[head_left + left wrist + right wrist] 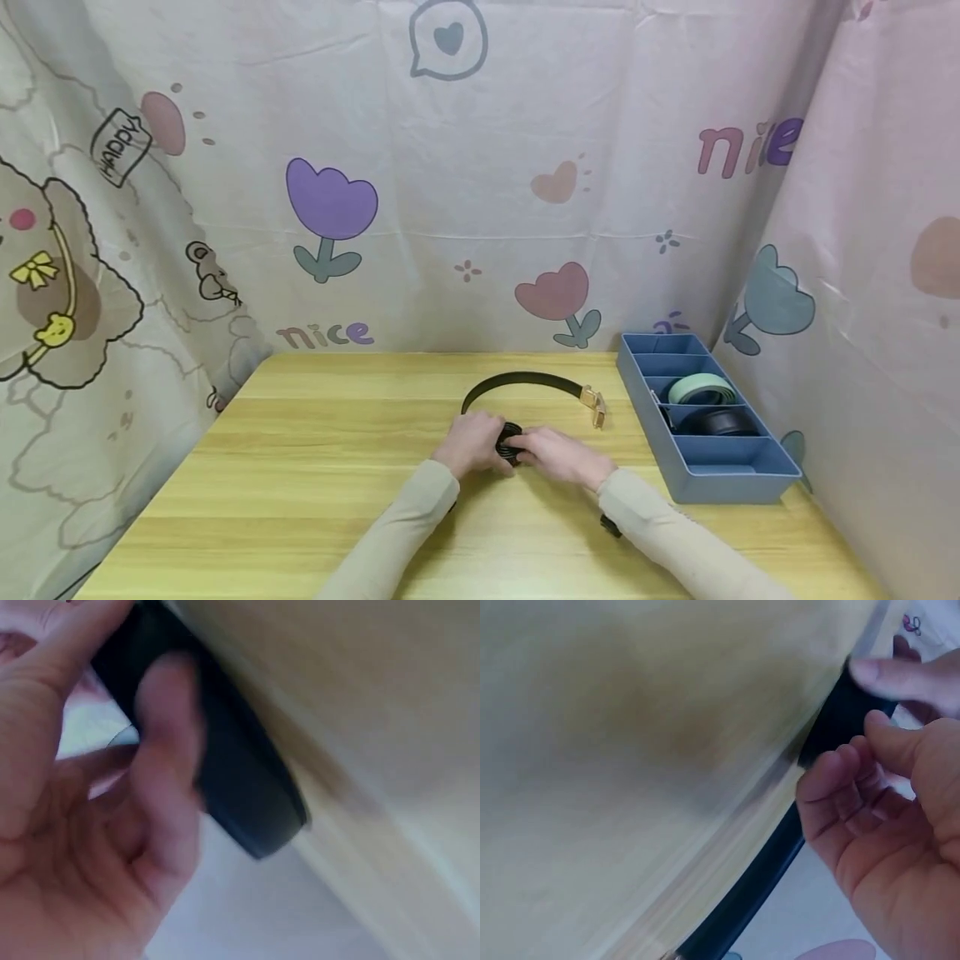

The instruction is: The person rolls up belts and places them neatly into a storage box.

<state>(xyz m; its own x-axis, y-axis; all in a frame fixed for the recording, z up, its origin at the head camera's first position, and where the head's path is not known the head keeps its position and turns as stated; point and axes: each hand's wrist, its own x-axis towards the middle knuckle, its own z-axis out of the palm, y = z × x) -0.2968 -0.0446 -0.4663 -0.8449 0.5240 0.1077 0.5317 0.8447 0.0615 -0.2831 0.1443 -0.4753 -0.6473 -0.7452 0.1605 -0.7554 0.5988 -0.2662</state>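
Between both hands, at the middle of the table, a black belt [525, 378] stands on its edge, partly wound into a tight coil [509, 430]. Its unrolled length curves away behind the coil to a gold buckle [597, 406] on the right. My left hand [472, 442] grips the coil from the left; in the left wrist view its thumb lies along the strap's outer side [244, 780]. From the right, my right hand [564, 456] holds the coil with a finger over its top. The right wrist view shows its thumb and curled fingers [829, 776] at the coil's side.
A blue-grey divided box [735, 492] stands at the table's right side. Coiled belts lie in two of its compartments, one mint green [701, 388] and one black [720, 422]. Printed curtains [442, 183] hang behind the wooden table [300, 467] and at both sides.
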